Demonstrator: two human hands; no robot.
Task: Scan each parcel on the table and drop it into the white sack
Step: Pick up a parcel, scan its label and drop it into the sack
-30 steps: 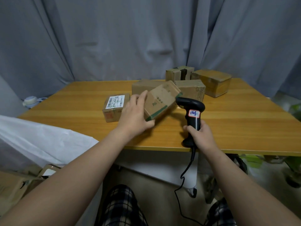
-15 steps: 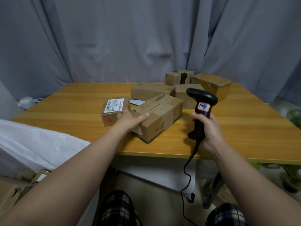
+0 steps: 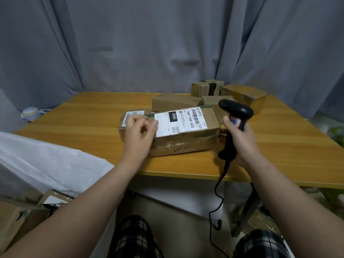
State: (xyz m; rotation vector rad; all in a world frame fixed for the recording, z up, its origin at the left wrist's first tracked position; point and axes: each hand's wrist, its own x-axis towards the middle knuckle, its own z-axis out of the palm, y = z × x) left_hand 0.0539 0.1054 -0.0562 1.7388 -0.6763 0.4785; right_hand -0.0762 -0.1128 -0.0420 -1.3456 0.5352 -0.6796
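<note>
The left end of a long brown cardboard parcel (image 3: 186,140) was gripped by the left hand (image 3: 138,135), fingers curled over its top and thumb laid on its white shipping label (image 3: 181,121). Just right of the parcel, a black corded handheld scanner (image 3: 235,112) was clasped in the right hand (image 3: 240,142). The parcel was set on a wooden table (image 3: 83,118). A smaller labelled cardboard box (image 3: 134,114) was seen just behind the parcel, more brown boxes (image 3: 175,103) farther behind, and a white sack (image 3: 46,161) to its left.

Bare forearms (image 3: 93,202) run back from the left hand (image 3: 138,135) and right hand (image 3: 240,140); below them, dark trousers (image 3: 134,237) checked with pale lines.
</note>
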